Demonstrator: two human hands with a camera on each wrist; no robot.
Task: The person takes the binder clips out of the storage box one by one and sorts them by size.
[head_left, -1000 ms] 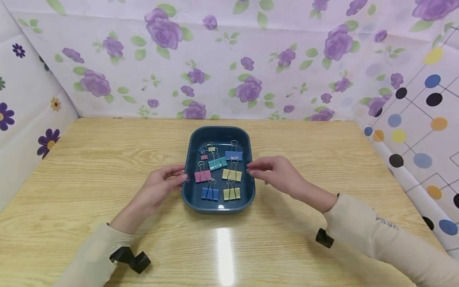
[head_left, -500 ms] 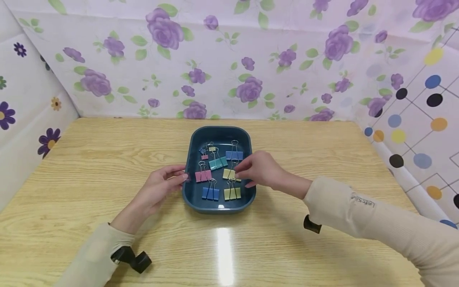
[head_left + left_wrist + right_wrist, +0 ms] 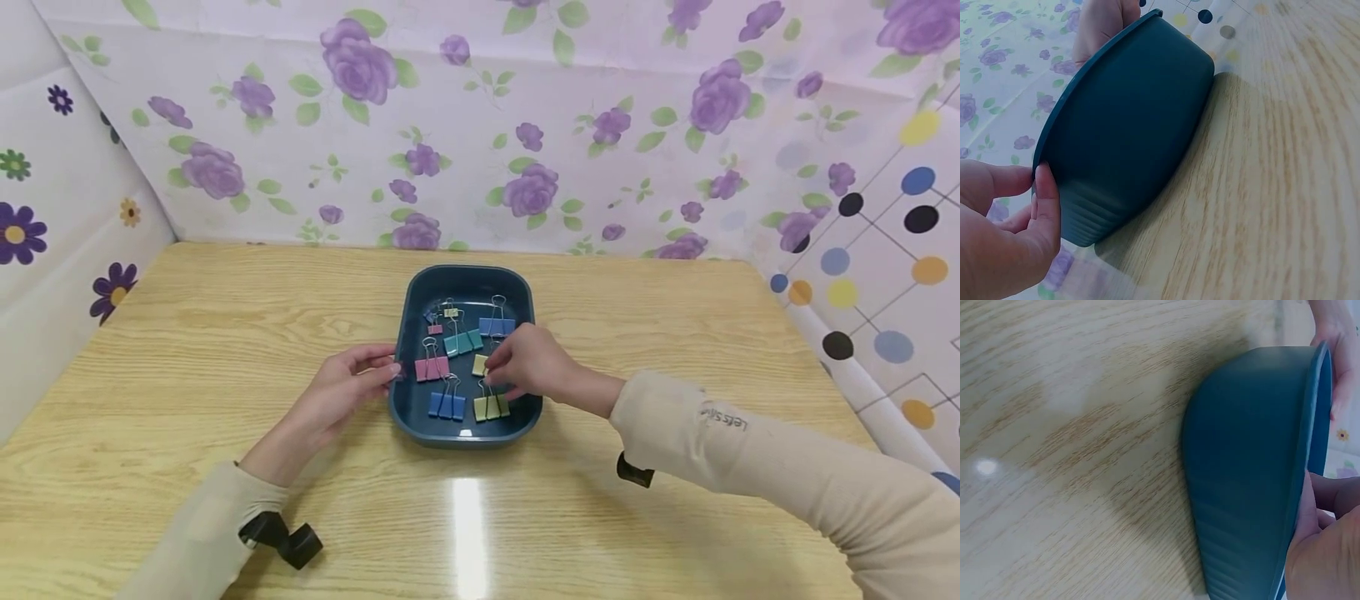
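Observation:
A dark blue plastic tray (image 3: 466, 440) stands on the wooden table, with several binder clips lying inside. My left hand (image 3: 347, 387) holds its left side; in the left wrist view, thumb and fingers pinch the rim. My right hand (image 3: 534, 367) reaches over the right rim, thumb and forefinger pinching a yellow binder clip (image 3: 479, 365) that they partly cover. Just below lies another yellow binder clip (image 3: 491, 408), and a light blue one (image 3: 497, 327) lies above. In the right wrist view, the tray wall (image 3: 1247, 450) hides the right fingertips.
Left in the tray are a teal binder clip (image 3: 462, 342), a pink one (image 3: 432, 369) and a dark blue one (image 3: 447, 406). Several tiny clips (image 3: 435, 329) cluster near the far left corner. Flowered cloth (image 3: 465, 125) hangs behind the table (image 3: 225, 333).
My right hand has moved left from the tray's right rim into the tray, onto the upper yellow binder clip. My left hand keeps its hold on the left rim.

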